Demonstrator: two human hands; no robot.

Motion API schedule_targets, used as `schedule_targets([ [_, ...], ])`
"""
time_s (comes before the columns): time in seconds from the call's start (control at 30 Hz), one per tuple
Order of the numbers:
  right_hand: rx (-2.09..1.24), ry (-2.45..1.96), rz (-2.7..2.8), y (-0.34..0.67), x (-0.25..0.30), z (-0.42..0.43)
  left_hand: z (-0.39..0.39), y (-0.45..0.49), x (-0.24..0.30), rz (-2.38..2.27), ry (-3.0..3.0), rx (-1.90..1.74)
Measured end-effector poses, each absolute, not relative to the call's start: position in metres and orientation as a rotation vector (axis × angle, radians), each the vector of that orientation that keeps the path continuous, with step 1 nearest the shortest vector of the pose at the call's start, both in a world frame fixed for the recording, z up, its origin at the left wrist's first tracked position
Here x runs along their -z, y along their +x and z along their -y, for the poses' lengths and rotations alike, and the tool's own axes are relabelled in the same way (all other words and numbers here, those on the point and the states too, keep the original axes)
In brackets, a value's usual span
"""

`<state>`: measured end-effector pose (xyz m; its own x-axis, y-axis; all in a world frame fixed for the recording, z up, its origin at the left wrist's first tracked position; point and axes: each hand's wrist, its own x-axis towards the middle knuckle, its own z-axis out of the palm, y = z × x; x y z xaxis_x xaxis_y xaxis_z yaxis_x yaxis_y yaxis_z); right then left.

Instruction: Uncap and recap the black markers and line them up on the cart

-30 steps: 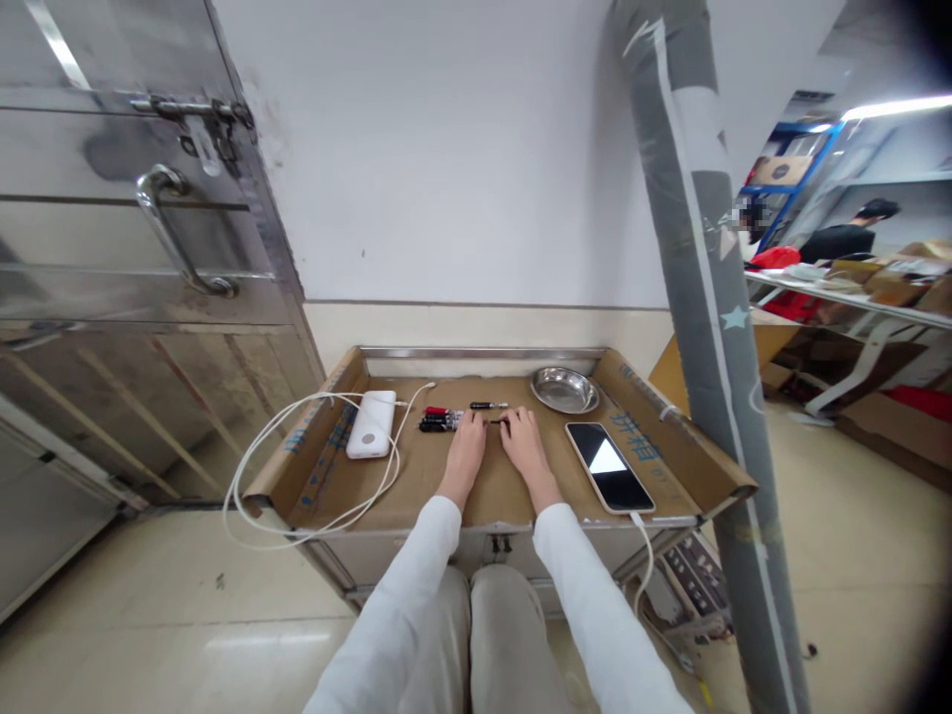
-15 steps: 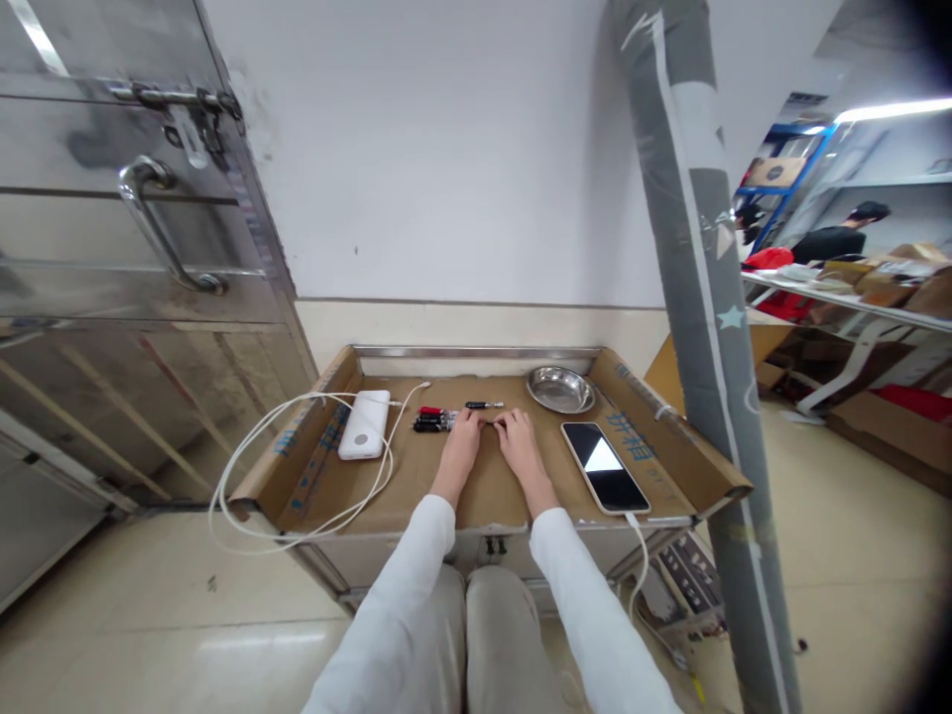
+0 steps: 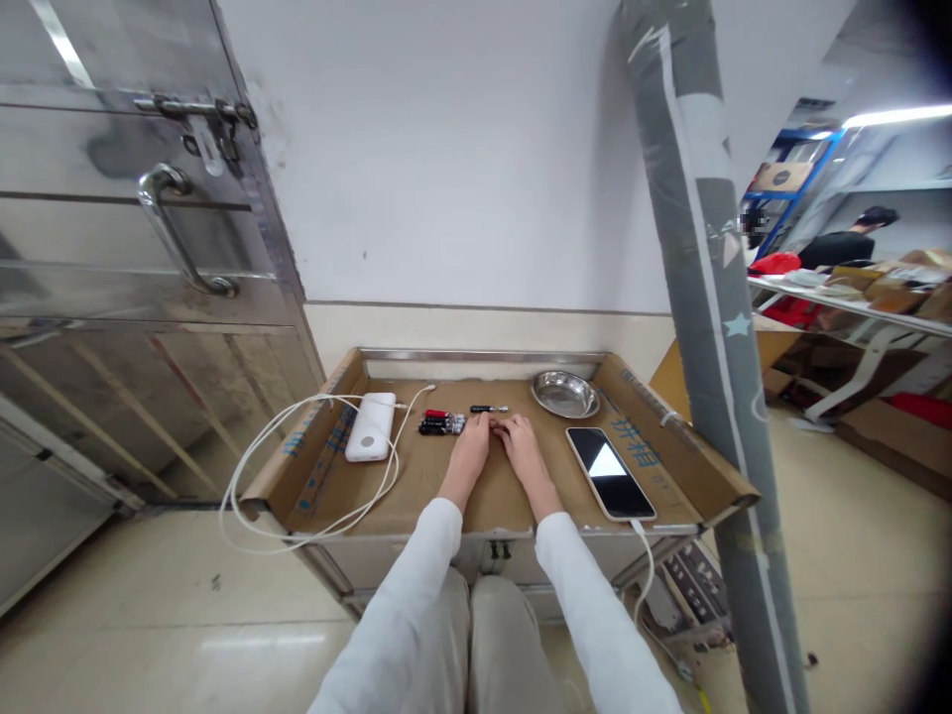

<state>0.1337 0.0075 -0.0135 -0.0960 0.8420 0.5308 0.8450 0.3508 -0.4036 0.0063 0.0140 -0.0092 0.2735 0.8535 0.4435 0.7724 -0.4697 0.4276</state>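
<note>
Over the middle of the cardboard-lined table [image 3: 423, 496], my left hand [image 3: 471, 446] and my right hand [image 3: 519, 444] come together, fingertips pinched close to each other. Whatever sits between the fingers is too small and covered to name. Just beyond my fingertips lies a single black pen-like piece [image 3: 489, 409] with a silvery end. To the left of my left hand rests a small bundle of black pen-like pieces [image 3: 438, 427] with clear or silvery ends, along with a red one [image 3: 435, 414].
A white power bank [image 3: 371, 426] with a looped white cable [image 3: 239, 471] lies at left. At right are a round steel dish [image 3: 565, 394] and a plugged-in phone [image 3: 611, 474]. A tall wrapped grey pole [image 3: 706, 248] leans beside the table. A person [image 3: 848, 243] is in the far background.
My hands have drawn closer together, with the fingertips now nearly meeting. The whole view has shifted slightly; the things on the table stay in place.
</note>
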Motion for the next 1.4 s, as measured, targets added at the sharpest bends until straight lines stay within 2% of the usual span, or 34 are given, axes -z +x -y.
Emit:
schedule_targets([
  [0.33, -0.013, -1.371, 1.536, 0.137, -0.003, 0.014, -0.023, 0.026, 0.001, -1.693, 2.693, -0.888],
  [0.57, -0.107, -1.389, 1.371, 0.134, -0.006, 0.024, 0.015, 0.019, -0.001, -1.614, 2.755, -0.732],
  [0.87, -0.069, -1.464, 1.615, 0.128, -0.010, 0.033, 0.028, 0.002, -0.007, -1.989, 2.346, -1.109],
  [1.03, -0.005, -1.478, 1.686, 0.127, -0.012, 0.032, 0.027, 0.005, -0.006, -1.949, 2.420, -1.063],
  [1.17, -0.125, -1.351, 1.872, 0.123, -0.015, 0.034, 0.028, 0.004, -0.006, -1.966, 2.435, -1.032],
  [1.27, -0.243, -1.247, 2.031, 0.119, -0.013, 0.034, 0.032, 0.003, -0.010, -2.133, 2.312, -1.049],
  [1.4, -0.180, -1.346, 2.014, 0.117, -0.003, 0.030, 0.039, 0.004, -0.014, -2.394, 2.123, -0.938],
])
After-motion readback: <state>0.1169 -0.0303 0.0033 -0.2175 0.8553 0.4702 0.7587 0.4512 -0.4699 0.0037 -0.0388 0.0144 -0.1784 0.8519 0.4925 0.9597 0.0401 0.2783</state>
